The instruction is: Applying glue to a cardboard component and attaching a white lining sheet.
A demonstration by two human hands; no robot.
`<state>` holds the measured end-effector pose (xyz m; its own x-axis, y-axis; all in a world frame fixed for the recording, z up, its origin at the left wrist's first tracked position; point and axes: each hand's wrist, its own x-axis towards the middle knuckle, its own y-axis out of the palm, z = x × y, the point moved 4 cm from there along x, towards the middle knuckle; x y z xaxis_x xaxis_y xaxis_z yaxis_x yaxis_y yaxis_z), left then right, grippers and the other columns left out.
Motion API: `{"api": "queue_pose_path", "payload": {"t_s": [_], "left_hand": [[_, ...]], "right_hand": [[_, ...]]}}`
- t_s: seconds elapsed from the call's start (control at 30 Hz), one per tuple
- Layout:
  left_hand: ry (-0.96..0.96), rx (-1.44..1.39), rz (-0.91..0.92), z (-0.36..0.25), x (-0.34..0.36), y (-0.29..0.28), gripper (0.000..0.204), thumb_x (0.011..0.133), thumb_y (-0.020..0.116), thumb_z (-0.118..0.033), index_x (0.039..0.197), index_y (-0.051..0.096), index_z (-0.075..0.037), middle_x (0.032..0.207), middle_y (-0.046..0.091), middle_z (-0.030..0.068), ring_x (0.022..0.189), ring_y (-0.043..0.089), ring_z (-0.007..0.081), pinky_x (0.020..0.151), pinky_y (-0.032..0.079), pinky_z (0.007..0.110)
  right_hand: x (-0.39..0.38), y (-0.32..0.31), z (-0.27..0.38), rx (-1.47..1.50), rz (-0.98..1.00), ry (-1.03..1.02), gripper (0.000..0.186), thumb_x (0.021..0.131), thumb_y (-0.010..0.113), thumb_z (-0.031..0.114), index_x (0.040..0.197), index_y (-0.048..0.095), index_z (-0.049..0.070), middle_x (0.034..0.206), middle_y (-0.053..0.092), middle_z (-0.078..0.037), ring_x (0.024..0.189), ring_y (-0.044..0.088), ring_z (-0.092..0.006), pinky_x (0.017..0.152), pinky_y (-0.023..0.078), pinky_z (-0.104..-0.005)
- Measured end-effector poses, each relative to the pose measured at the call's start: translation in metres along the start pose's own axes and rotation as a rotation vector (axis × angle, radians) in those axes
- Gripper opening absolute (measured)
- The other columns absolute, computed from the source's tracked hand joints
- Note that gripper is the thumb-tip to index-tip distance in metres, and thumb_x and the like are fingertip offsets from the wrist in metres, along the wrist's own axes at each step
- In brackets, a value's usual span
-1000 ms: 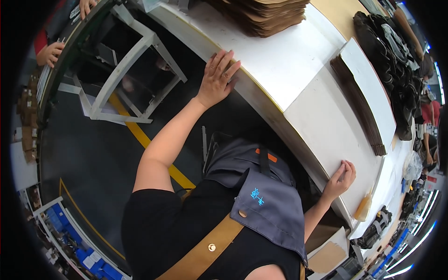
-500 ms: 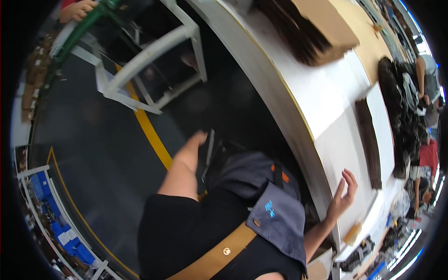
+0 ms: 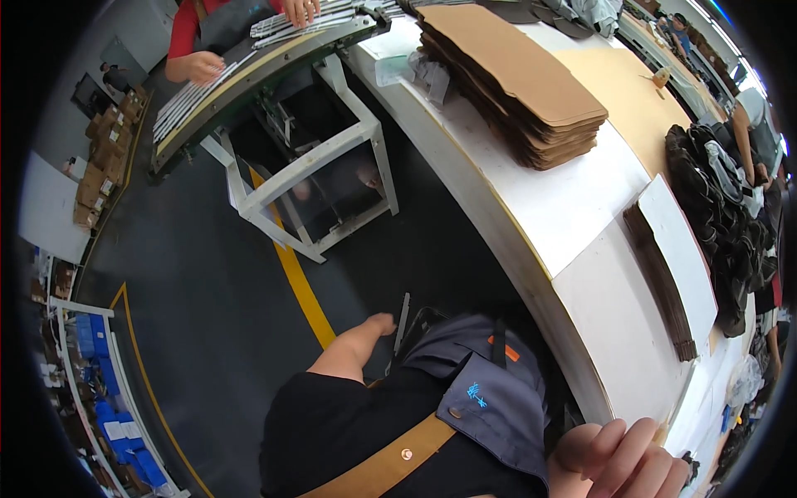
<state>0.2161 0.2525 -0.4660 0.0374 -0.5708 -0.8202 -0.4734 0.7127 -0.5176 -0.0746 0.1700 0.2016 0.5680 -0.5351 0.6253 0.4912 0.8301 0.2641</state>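
Basically, it comes down to which side the stack is on. The pale-topped stack [image 3: 677, 257] lies on the bench [image 3: 614, 307], ahead of the right hand [image 3: 627, 465] and a bit to its right. Its long axis runs lengthwise, roughly along the bench's yellow-trimmed left edge, near end pointing back toward that hand. It sits well in from that edge, with the dark heap [image 3: 693, 183] just beyond its far long side.

Right hand is the nearer one, no contest. It's up close to the head camera, overlapping the bench's near corner in view; open gap to the stack, no contact. Fingers half curled, nothing visible between them (palm is hidden, so can't swear it's bare).

Left hand [image 3: 382, 324] is off the bench altogether, low on the wearer's left, just beside a thin grey bar [image 3: 403, 319] that slants up near the lap. Bench's left edge lies between it and the stack. Too small to read the fingers: can't tell how far open, or whether it touches the bar.

Brown stack [image 3: 519, 70] sits farther up the bench, well apart from both hands.
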Motion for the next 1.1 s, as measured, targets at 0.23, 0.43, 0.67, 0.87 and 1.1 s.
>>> {"api": "queue_pose_path", "payload": {"t_s": [0.23,0.43,0.67,0.87,1.1], "left_hand": [[0.199,-0.229,-0.408,-0.113,0.019,-0.115,0.035,0.086,0.054,-0.026,0.111,0.069,-0.007,0.112,0.067,0.0225,0.107,0.063,0.0396,0.093,0.05,0.046],[0.237,-0.13,-0.342,-0.131,-0.005,-0.091,0.031,0.083,0.054,-0.022,0.104,0.071,-0.007,0.105,0.069,0.022,0.102,0.065,0.0404,0.089,0.052,0.048],[0.121,0.15,0.008,-0.062,-0.063,-0.016,0.04,0.09,0.054,-0.034,0.111,0.07,-0.005,0.119,0.066,0.019,0.111,0.062,0.0367,0.095,0.049,0.045],[-0.051,0.341,0.155,-0.027,-0.062,-0.023,0.044,0.09,0.055,-0.035,0.118,0.067,-0.003,0.122,0.065,0.0184,0.117,0.06,0.0344,0.099,0.048,0.044],[0.169,0.025,-0.178,-0.113,-0.053,-0.071,0.037,0.092,0.052,-0.032,0.107,0.068,-0.002,0.113,0.067,0.0203,0.109,0.063,0.0384,0.094,0.049,0.046]], "right_hand": [[-0.026,-0.013,0.016,0.053,0.067,0.001,0.005,0.092,0.066,0.021,0.091,0.069,0.017,0.096,0.07,-0.001,0.089,0.05,-0.0171,0.075,0.036,-0.0292],[-0.054,-0.023,0.027,0.114,0.005,-0.116,0.006,0.092,0.066,0.024,0.091,0.069,0.019,0.094,0.07,0.001,0.09,0.051,-0.017,0.078,0.036,-0.0303],[-0.078,-0.049,0.037,0.249,-0.09,-0.171,0.006,0.09,0.068,0.024,0.087,0.071,0.02,0.094,0.07,0.004,0.093,0.052,-0.0163,0.081,0.035,-0.0317],[-0.095,-0.077,0.032,0.221,0.134,-0.326,0.022,0.091,0.066,0.028,0.107,0.071,0.014,0.113,0.07,-0.001,0.104,0.056,-0.0201,0.089,0.039,-0.0359],[-0.116,-0.119,-0.005,0.025,-0.465,-0.13,0.015,0.082,0.068,0.017,0.069,0.064,0.012,0.072,0.067,-0.006,0.074,0.052,-0.0167,0.064,0.038,-0.0269]]}}
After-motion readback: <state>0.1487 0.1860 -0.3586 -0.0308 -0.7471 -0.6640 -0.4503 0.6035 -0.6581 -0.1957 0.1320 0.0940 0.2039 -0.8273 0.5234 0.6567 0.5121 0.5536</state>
